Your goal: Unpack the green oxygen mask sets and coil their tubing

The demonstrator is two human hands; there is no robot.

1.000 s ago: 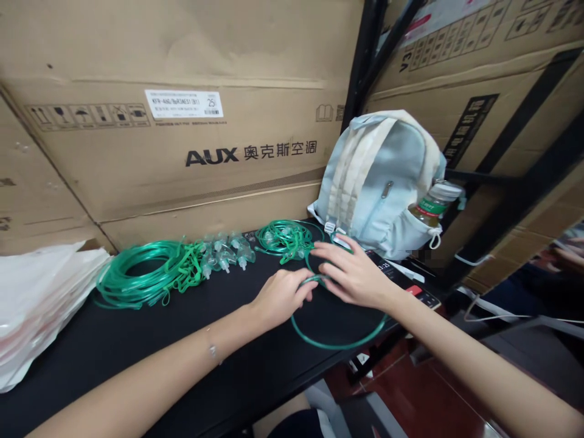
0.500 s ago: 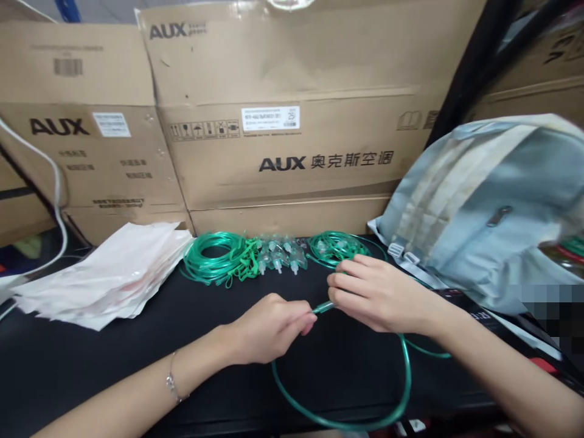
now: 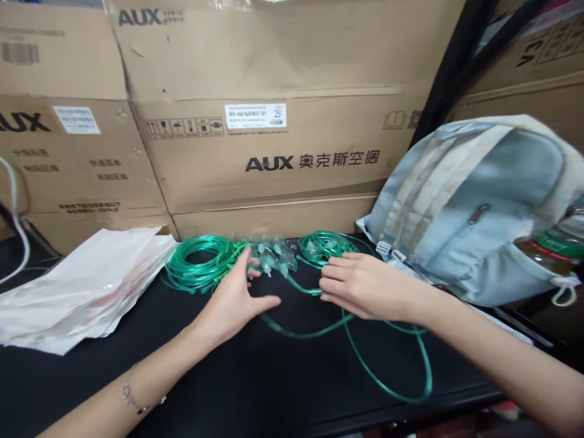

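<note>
My right hand (image 3: pixel 365 286) is closed on a length of clear green tubing (image 3: pixel 387 386), whose loose loops hang below it over the dark table. One stretch of this tubing runs from the fingers toward the small clear plastic masks (image 3: pixel 274 258). My left hand (image 3: pixel 228 304) has its thumb and fingers spread, with nothing in them. It is nearest to the bundle of coiled green tubing (image 3: pixel 176 264), and its fingertips overlap the green straps beside that coil in view. Behind my right hand, another green coil (image 3: pixel 308 246) lies with clear pieces inside it.
A stack of white pouches (image 3: pixel 95 280) lies on the left of the black table (image 3: pixel 274 389). Large AUX cardboard boxes (image 3: pixel 205 176) form a wall behind. A light blue backpack (image 3: pixel 460 237) leans at the right, with a bottle (image 3: pixel 556 240) beside it.
My left hand has let go of the tubing, opened and moved left and up toward the coil and masks. My right hand keeps its hold. The view has turned slightly right.
</note>
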